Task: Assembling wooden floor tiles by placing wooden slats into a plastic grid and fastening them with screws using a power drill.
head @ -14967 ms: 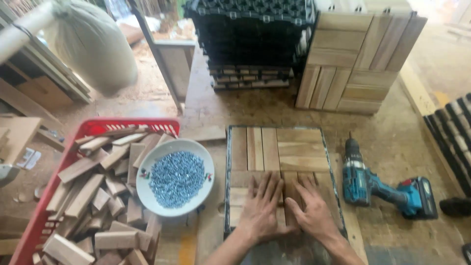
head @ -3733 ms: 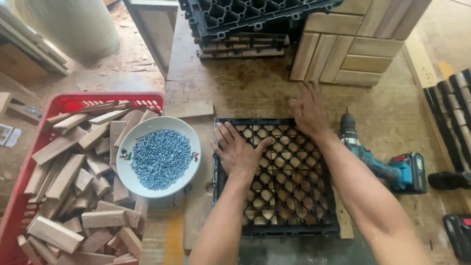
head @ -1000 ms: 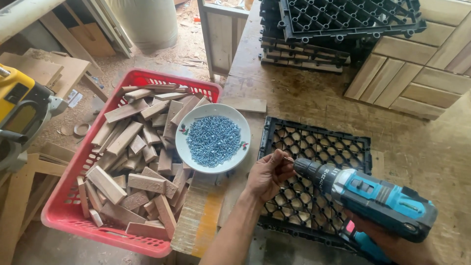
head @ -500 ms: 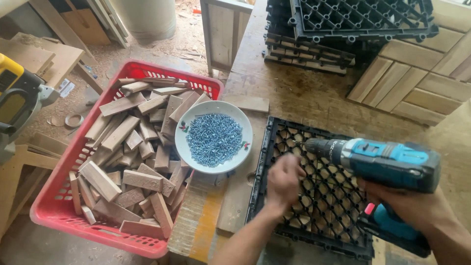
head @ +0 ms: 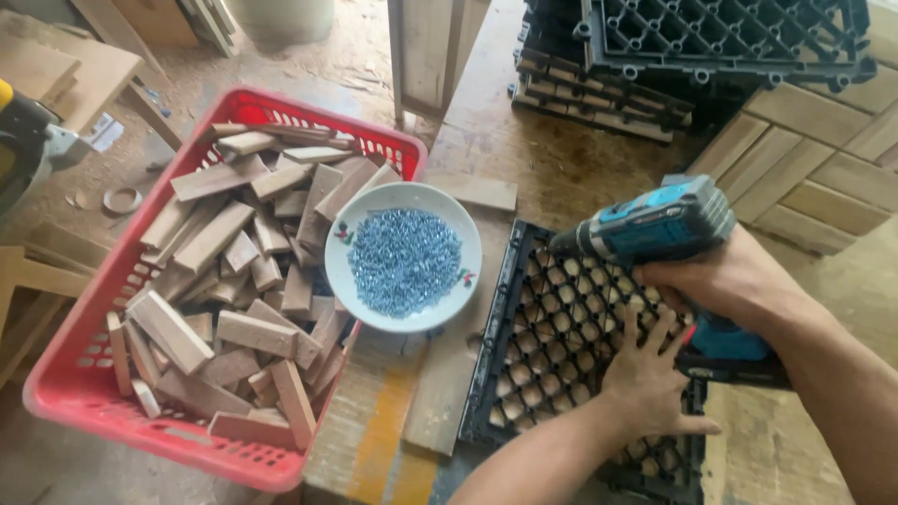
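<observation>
My right hand (head: pixel 739 281) grips a blue cordless drill (head: pixel 655 229), held nose-down over the upper left part of a black plastic grid tile (head: pixel 543 355) that lies back-side up on the bench. My left hand (head: pixel 645 383) rests flat on the grid just below the drill, fingers spread, pressing it down. A white bowl (head: pixel 404 257) full of small blue-grey screws stands to the left of the grid, partly over the basket's edge.
A red plastic basket (head: pixel 112 402) of short wooden blocks fills the left. Stacked black grids (head: pixel 711 47) and finished wooden tiles (head: pixel 823 178) stand at the back right. A loose wooden slat (head: pixel 449 383) lies beside the grid. A yellow tool (head: pixel 23 131) shows at far left.
The drill has tipped from level to nose-down onto the grid. My left hand has moved from the grid's left edge to lie flat on it below the drill.
</observation>
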